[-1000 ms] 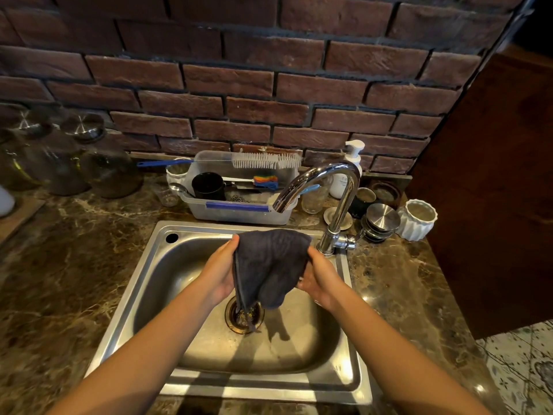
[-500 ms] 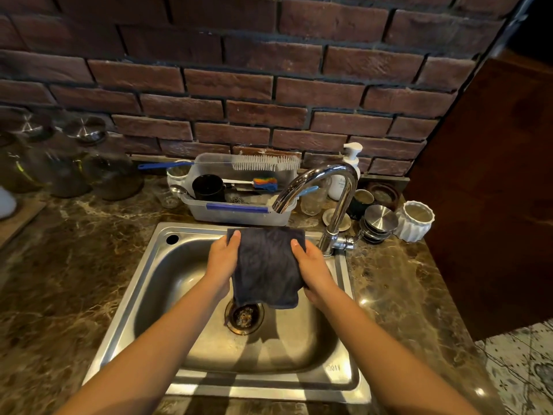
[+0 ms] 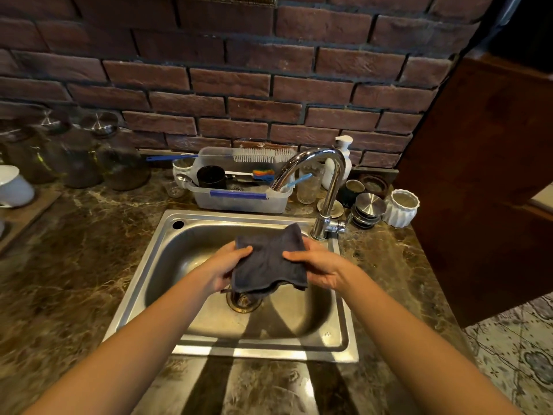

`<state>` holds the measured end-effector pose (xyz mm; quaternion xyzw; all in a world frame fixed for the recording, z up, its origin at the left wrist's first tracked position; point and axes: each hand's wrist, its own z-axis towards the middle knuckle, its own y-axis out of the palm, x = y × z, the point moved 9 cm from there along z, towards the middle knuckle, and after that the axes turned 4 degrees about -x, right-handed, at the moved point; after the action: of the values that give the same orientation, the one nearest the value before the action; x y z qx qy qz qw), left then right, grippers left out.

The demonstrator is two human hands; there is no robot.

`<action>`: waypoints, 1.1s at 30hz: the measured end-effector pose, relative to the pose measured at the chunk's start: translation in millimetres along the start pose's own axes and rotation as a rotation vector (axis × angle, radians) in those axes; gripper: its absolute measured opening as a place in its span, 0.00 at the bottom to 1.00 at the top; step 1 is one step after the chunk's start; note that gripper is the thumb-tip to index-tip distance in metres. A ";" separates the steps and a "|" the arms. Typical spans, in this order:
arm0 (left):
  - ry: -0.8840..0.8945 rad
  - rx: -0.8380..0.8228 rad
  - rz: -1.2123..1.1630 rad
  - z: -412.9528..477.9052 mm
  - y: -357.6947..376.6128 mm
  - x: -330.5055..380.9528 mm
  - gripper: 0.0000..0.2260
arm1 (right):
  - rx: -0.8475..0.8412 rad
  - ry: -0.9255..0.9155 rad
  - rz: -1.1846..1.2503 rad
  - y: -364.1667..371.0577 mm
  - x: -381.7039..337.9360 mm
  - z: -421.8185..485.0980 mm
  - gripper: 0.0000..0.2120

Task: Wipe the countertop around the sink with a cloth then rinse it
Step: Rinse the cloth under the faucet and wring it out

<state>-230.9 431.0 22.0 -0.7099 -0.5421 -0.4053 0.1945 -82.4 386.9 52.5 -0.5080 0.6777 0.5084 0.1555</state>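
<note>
While over sink, cloth pinched btwn both hands.

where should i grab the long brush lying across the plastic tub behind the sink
Take the brush by its thin blue handle, which sticks out past the left end of the plastic tub, coming from the left. It lies flat on the tub's back rim, and the faucet crowds the bristle end.
</note>
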 end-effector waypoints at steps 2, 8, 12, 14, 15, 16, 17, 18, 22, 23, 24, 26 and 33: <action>0.076 0.069 0.021 -8.6 -1.8 6.0 0.09 | 0.035 -0.041 -0.051 -4.9 3.1 -3.7 0.18; 0.025 0.165 -0.302 -37.9 7.4 -30.4 0.08 | 0.153 -0.078 -0.064 -22.2 29.3 -5.2 0.16; -0.010 -0.032 -0.359 -49.2 16.1 -46.2 0.15 | 0.008 -0.019 0.040 -21.0 40.7 -16.4 0.21; 0.045 -0.059 -0.251 -52.5 13.5 -49.7 0.24 | -0.048 0.013 -0.016 -24.3 48.1 -25.8 0.25; 0.056 -0.078 -0.218 -57.2 16.9 -51.7 0.25 | -0.055 0.023 -0.035 -28.1 52.7 -30.0 0.27; 0.060 -0.095 -0.192 -61.0 20.6 -54.6 0.25 | -0.057 0.027 -0.049 -30.4 56.7 -36.0 0.28; 0.061 -0.116 -0.175 -66.3 26.6 -56.7 0.24 | -0.053 0.028 -0.055 -33.6 61.4 -42.1 0.28; 0.057 -0.134 -0.152 -70.5 31.7 -59.6 0.23 | -0.052 0.027 -0.053 -36.2 65.2 -49.1 0.28; 0.043 -0.231 -0.046 -77.5 51.0 -76.3 0.25 | 0.008 0.002 -0.106 -47.1 78.1 -84.4 0.24; 0.042 -0.247 -0.009 -77.2 54.6 -81.1 0.26 | 0.048 -0.005 -0.122 -51.0 80.4 -94.7 0.23; 0.037 -0.251 0.012 -74.2 56.2 -87.1 0.27 | 0.096 -0.016 -0.148 -55.2 82.1 -105.8 0.22; 0.028 -0.270 -0.006 -76.4 67.8 -94.8 0.26 | 0.205 -0.027 -0.189 -65.7 87.1 -127.1 0.21; 0.002 -0.419 0.055 -89.0 127.7 -150.6 0.21 | 0.571 -0.054 -0.429 -95.7 117.8 -214.3 0.12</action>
<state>-157.5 232.2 -22.6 -0.7490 -0.4261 -0.5045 0.0540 12.8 146.1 9.2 -0.5609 0.6662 0.2676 0.4123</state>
